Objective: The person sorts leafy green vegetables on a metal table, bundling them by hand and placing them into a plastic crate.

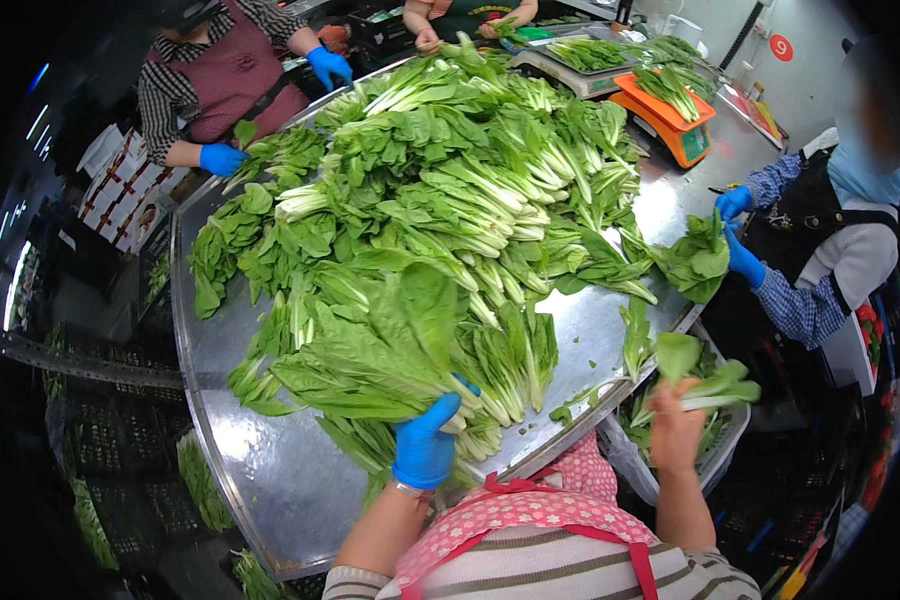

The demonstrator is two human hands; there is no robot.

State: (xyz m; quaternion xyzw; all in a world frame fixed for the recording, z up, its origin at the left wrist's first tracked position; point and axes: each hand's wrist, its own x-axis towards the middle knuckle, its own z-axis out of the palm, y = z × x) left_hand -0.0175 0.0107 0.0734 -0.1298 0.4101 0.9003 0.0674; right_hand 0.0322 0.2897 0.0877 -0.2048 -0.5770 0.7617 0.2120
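Note:
My left hand, in a blue glove, grips the pale stalks of a bunch of leafy greens above the near part of the metal table. The leaves fan out to the left and away from me. Bare and slightly blurred, my right hand holds a few loose green leaves beyond the table's right edge. Beneath it is a white plastic basket with leaves inside, partly hidden by my hand and forearm. A large heap of the same greens covers the table's middle and far side.
Across the right corner, a co-worker's blue-gloved hands hold greens. Another person's gloved hand touches the heap at far left. An orange scale bearing greens stands at back right. Dark crates line the left floor.

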